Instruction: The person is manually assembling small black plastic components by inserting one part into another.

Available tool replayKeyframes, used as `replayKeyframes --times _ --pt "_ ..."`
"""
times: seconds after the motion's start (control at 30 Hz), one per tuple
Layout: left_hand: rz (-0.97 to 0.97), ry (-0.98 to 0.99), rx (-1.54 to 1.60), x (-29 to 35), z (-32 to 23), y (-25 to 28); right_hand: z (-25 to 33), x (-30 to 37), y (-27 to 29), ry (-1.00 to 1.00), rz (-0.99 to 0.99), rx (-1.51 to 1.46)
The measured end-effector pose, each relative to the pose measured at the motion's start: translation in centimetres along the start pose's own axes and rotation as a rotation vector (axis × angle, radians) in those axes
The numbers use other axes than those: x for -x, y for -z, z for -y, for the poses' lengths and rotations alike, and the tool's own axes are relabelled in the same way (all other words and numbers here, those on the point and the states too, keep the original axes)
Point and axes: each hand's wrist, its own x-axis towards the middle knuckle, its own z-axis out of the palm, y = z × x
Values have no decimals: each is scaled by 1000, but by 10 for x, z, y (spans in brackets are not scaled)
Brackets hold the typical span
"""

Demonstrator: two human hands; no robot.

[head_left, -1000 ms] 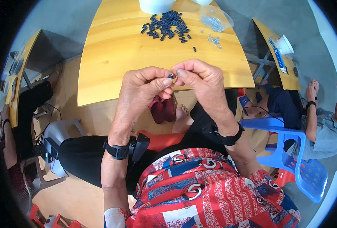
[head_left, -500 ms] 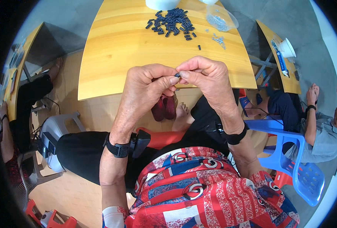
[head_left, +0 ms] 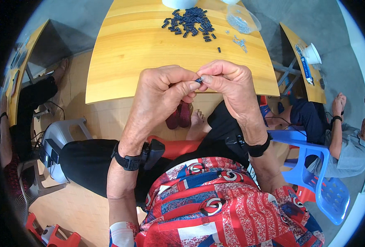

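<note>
Just above the near edge of the wooden table, my two hands meet fingertip to fingertip. A small dark plastic piece sits pinched between the thumb and fingers of my left hand. My right hand is closed in a pinch at the same piece; a tiny light spot shows there, too small to name. Farther up the table lies a heap of small black plastic pieces. One single black piece lies apart, nearer my right hand. Small silvery metal parts are scattered to its right.
A clear plastic tub of metal parts stands at the far right of the table, a white container at the far edge. Other people sit at side tables left and right. A blue plastic chair stands to my right.
Both hands and the small dark piece have shifted slightly to the right in the picture, as has the table. The pinch on the piece stays closed.
</note>
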Motion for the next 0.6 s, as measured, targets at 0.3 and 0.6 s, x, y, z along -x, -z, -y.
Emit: replayKeyframes --times 0.3,0.6 --pt "9 14 -73 1 -2 3 2 0 -5 10 -20 66" --pt "-73 -28 -39 0 5 -4 0 -1 -11 135 -68 265"
